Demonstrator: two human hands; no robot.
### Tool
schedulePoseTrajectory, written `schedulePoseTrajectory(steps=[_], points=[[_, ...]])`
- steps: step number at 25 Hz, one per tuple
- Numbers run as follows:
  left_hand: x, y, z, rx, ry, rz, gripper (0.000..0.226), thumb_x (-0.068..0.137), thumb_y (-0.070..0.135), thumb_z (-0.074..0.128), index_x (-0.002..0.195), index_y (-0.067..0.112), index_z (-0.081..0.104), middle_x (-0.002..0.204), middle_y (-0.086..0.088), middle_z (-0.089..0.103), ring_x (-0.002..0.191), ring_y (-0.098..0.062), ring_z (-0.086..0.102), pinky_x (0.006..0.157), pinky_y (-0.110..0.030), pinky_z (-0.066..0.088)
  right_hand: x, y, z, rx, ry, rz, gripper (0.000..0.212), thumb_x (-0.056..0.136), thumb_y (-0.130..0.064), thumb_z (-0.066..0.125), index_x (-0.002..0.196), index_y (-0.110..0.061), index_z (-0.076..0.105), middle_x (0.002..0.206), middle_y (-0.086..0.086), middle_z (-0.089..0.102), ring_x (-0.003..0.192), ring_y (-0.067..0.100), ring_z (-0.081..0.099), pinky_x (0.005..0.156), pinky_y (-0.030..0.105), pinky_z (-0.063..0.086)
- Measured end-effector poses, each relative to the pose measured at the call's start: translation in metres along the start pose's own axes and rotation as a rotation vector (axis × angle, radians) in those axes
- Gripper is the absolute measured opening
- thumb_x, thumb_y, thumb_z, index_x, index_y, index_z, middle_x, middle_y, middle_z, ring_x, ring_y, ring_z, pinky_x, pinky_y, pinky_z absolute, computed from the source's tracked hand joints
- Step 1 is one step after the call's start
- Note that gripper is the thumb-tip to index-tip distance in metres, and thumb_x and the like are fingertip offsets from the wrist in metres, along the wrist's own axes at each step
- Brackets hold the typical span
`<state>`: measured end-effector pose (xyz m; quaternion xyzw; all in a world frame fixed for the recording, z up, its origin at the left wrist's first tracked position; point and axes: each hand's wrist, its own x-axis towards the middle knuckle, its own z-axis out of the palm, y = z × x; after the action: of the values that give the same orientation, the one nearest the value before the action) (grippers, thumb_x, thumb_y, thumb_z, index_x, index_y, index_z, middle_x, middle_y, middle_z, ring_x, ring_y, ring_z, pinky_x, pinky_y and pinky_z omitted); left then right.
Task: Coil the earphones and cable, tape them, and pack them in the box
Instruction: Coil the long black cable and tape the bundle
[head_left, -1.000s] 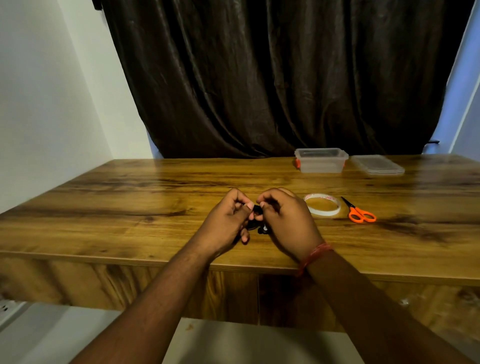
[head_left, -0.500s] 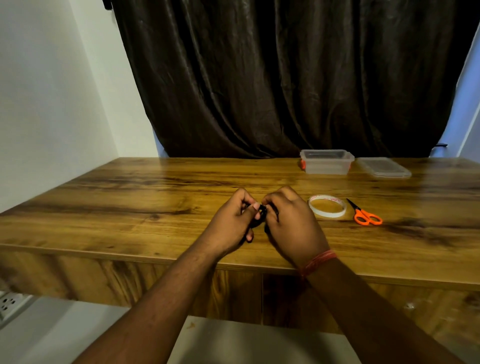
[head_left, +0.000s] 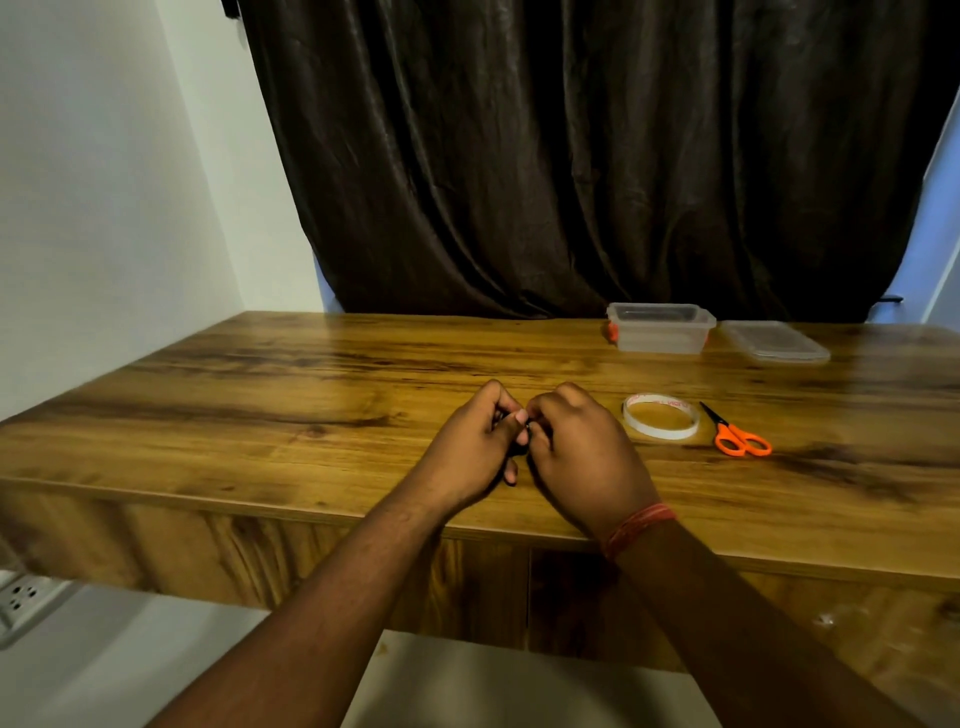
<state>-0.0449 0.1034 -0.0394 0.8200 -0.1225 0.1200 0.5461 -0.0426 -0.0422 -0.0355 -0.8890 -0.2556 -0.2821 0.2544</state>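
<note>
Both hands meet just above the near part of the wooden table (head_left: 260, 415). My left hand (head_left: 470, 447) and my right hand (head_left: 582, 457) are closed around a small black bundle of earphone cable (head_left: 521, 448), of which only a dark sliver shows between the fingers. A roll of white tape (head_left: 661, 417) lies flat to the right of my right hand. Orange-handled scissors (head_left: 735, 435) lie beside the tape. A clear plastic box (head_left: 658, 328) with orange clips stands open at the back of the table, its lid (head_left: 774, 341) lying to its right.
A dark curtain (head_left: 571, 156) hangs behind the table. A white wall (head_left: 93, 208) closes the left side. A white power strip (head_left: 23, 597) sits low at the left, below the table's front edge.
My hands have closed tighter together over the black bundle, hiding more of it. The camera has tilted and shifted slightly; the tape, scissors and box lie where they were.
</note>
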Motion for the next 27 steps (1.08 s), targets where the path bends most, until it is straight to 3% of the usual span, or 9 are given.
schedulePoseTrajectory(steps=[4,7,10,16,19,21,25,27], points=[[0.004,-0.006,0.001,-0.123,0.008,-0.014,0.013,0.102,0.015,0.047,0.091,0.008,0.046,0.082,-0.013,0.063,0.047,-0.021,0.051,0.054,-0.036,0.043,0.002,0.001,0.000,0.075,-0.025,-0.016,0.012,0.093,-0.018,0.056,0.102,-0.017,0.064,0.099,-0.003,0.052,0.083,0.011,0.048,0.070,0.025,0.037],[0.007,-0.012,0.001,-0.173,0.016,-0.011,0.014,0.101,0.015,0.047,0.087,0.014,0.047,0.091,-0.021,0.067,0.046,-0.022,0.049,0.054,-0.038,0.042,0.004,0.000,0.002,0.114,-0.017,-0.003,0.011,0.092,-0.022,0.059,0.101,-0.019,0.064,0.097,-0.005,0.052,0.084,0.010,0.050,0.073,0.029,0.043],[0.008,-0.012,0.001,-0.232,0.033,-0.010,0.016,0.101,0.014,0.048,0.085,0.018,0.048,0.093,-0.026,0.067,0.046,-0.022,0.049,0.051,-0.037,0.041,0.004,0.000,0.002,0.154,0.000,0.001,0.012,0.091,-0.027,0.062,0.102,-0.021,0.062,0.096,-0.011,0.047,0.083,0.004,0.047,0.074,0.023,0.038],[0.005,-0.004,-0.001,-0.394,0.073,-0.034,0.014,0.101,0.007,0.047,0.088,0.012,0.048,0.077,-0.010,0.059,0.050,-0.013,0.051,0.049,-0.029,0.043,0.001,0.000,0.000,0.150,-0.008,-0.068,0.031,0.085,-0.041,0.065,0.111,-0.024,0.061,0.103,-0.010,0.050,0.097,0.011,0.053,0.079,0.029,0.045],[0.003,-0.001,-0.004,-0.474,0.058,-0.031,0.013,0.101,0.004,0.045,0.090,0.009,0.047,0.074,-0.008,0.059,0.045,-0.009,0.049,0.045,-0.024,0.043,0.001,0.002,0.000,0.119,0.026,-0.121,0.031,0.081,-0.031,0.066,0.110,-0.022,0.060,0.109,-0.007,0.048,0.104,0.014,0.049,0.085,0.031,0.044],[0.003,-0.001,-0.006,-0.537,0.039,-0.024,0.012,0.101,0.004,0.045,0.091,0.009,0.047,0.073,-0.008,0.059,0.044,-0.011,0.046,0.045,-0.026,0.042,0.002,0.003,-0.001,0.224,-0.012,-0.111,0.033,0.079,-0.018,0.066,0.111,-0.022,0.057,0.114,-0.007,0.051,0.106,0.012,0.050,0.086,0.029,0.045],[0.003,0.001,-0.009,-0.646,0.006,-0.052,0.014,0.101,0.005,0.044,0.089,0.011,0.046,0.074,-0.009,0.057,0.047,-0.010,0.038,0.045,-0.025,0.038,0.003,0.006,-0.001,0.438,-0.056,-0.057,0.038,0.081,-0.001,0.064,0.112,-0.023,0.058,0.113,-0.008,0.057,0.107,0.002,0.054,0.086,0.010,0.041],[0.001,0.004,-0.010,-0.709,-0.039,-0.065,0.014,0.100,0.004,0.043,0.087,0.011,0.046,0.072,-0.009,0.056,0.046,-0.007,0.036,0.043,-0.023,0.036,0.004,0.007,-0.001,0.459,-0.034,-0.051,0.032,0.084,-0.001,0.064,0.108,-0.022,0.059,0.110,-0.009,0.059,0.104,-0.001,0.054,0.085,0.008,0.041]])
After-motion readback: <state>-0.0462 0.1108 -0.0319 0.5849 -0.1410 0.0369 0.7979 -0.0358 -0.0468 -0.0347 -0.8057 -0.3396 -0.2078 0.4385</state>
